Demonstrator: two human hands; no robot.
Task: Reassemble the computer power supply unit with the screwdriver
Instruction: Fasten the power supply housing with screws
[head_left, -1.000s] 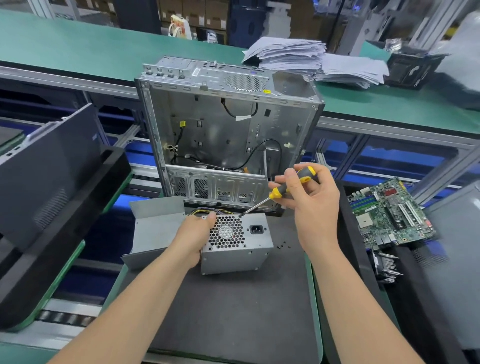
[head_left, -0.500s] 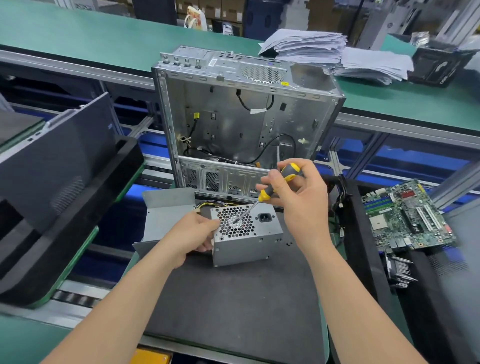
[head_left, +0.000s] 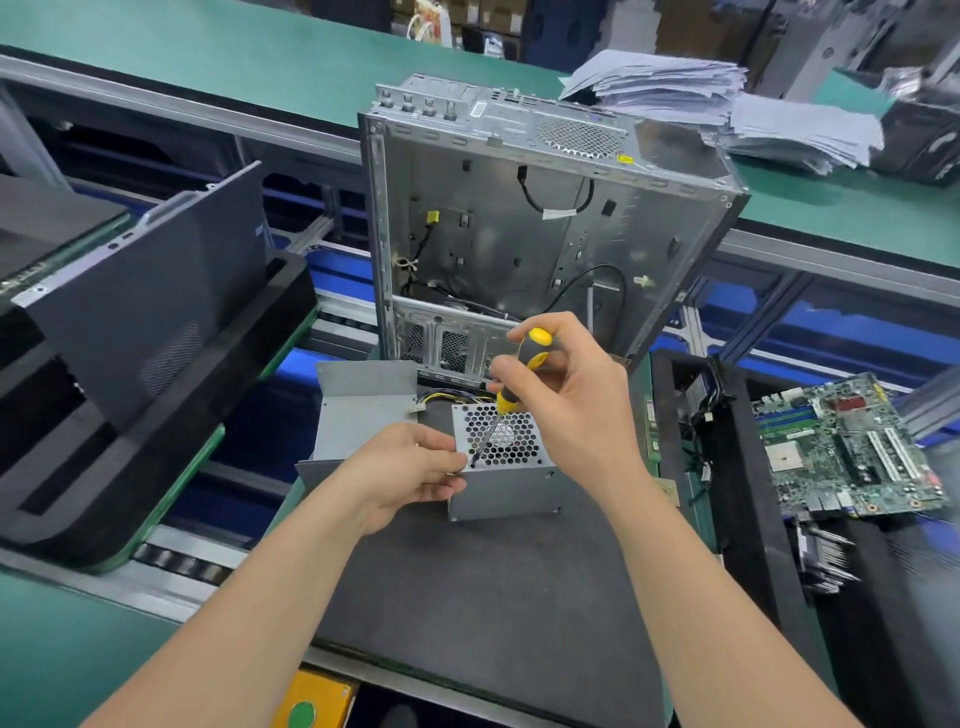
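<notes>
Judging by where the tip is sitting, I'm driving a screw at the near-left corner of the power supply unit's (head_left: 511, 486) grille face. The screw itself is too small to make out.

Doing it well:
- I'm bracing the box from the left so it isn't sliding on the tabletop (head_left: 493, 597).
- I'm bringing the screwdriver (head_left: 511, 384) in line with the hole. The shaft is leaning down-left right now.
- I'm pressing down while turning and stopping at snug, since thin sheet metal probably strips easily.

Left hand (head_left: 410, 467): fingers are curling onto the unit's upper left edge and gripping it, fingertips just beside the tip.
Right hand (head_left: 576, 410): it's wrapping the yellow-black handle, thumb and forefinger pinching low on the grip.

The unit is sitting on the dark tabletop in front of the open computer case (head_left: 519, 234), with a grey cover panel (head_left: 363, 410) just beside it on the left.
</notes>
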